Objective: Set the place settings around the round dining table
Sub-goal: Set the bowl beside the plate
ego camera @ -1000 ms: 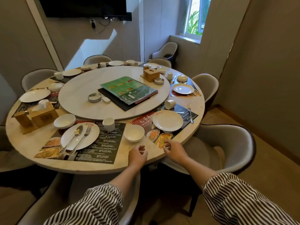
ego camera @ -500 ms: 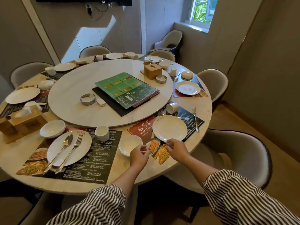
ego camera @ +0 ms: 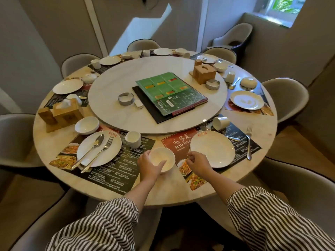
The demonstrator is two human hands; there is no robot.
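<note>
I see a cream marbled round bench (ego camera: 54, 180) with a paler marbled turntable (ego camera: 112, 87). White glazed plates (ego camera: 212, 149) and a white bowl (ego camera: 161, 159) sit on black and red printed placemats (ego camera: 126, 160). The glossy menu (ego camera: 170, 93) is green with orange patches. My sleeves (ego camera: 101, 223) are black-and-white striped; the padded chairs (ego camera: 286, 98) are grey-beige.

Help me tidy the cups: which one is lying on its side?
The white cup beside the turntable, just beyond the near-right plate. It lies tipped over; the cup by the left setting stands upright.

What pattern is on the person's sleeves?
Dark and white stripes on both sleeves, clearest in the head view.
</note>
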